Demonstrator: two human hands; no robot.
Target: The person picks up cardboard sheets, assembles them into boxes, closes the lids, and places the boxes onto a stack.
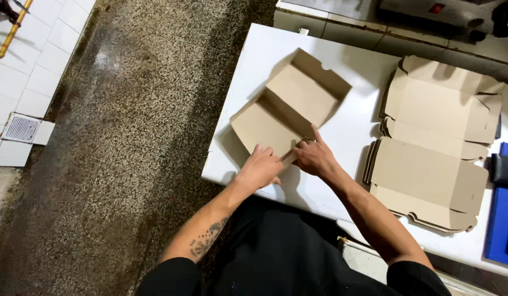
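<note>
A brown cardboard box [289,104] lies half folded on the white table [265,55], its far walls standing up and its lid part flat toward me. My left hand [260,167] presses on the near edge of the box, fingers curled over a flap. My right hand [314,155] pinches the same near edge right beside it, index finger stretched up along a fold. The two hands almost touch.
A stack of flat, unfolded cardboard box blanks [435,142] lies to the right on the table. A blue object [500,219] sits at the far right edge. Speckled floor [128,137] lies to the left, with a white tiled strip and a drain grate [21,129].
</note>
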